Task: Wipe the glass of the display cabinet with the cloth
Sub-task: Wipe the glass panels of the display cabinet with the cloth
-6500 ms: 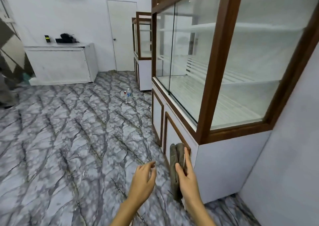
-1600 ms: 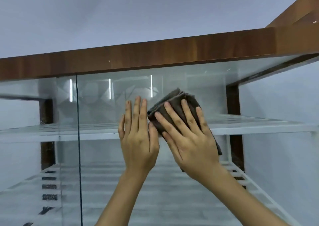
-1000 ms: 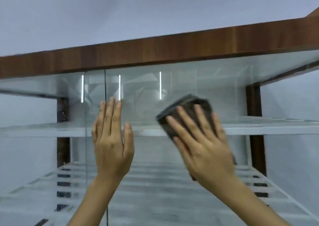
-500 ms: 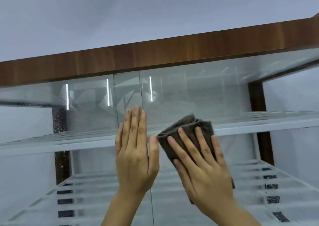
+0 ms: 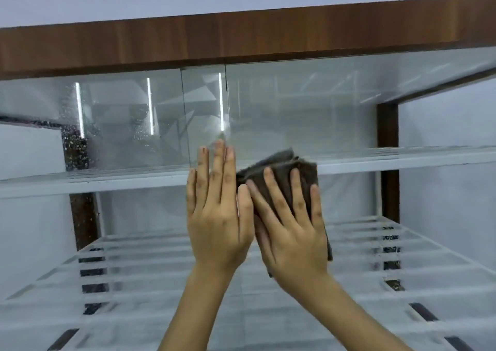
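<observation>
The display cabinet fills the view, with its front glass (image 5: 308,114) under a brown wooden top rail (image 5: 241,39). My right hand (image 5: 292,227) lies flat on a folded dark grey cloth (image 5: 281,171) and presses it against the glass at the level of the upper shelf. Most of the cloth is hidden under that hand. My left hand (image 5: 218,211) rests flat on the glass just left of the cloth, fingers together and pointing up, its thumb touching my right hand. A vertical joint between two panes (image 5: 226,93) runs just above my left fingertips.
Inside the cabinet are a white upper shelf (image 5: 402,157) and a slatted lower shelf (image 5: 161,270). Dark wooden posts stand at the left (image 5: 83,216) and right (image 5: 387,125). Droplets or specks cover the glass at the upper left (image 5: 107,125). White wall above and on both sides.
Over the last second my right hand has slid the cloth left and down across the glass. My left hand has come in beside it. The view has shifted slightly.
</observation>
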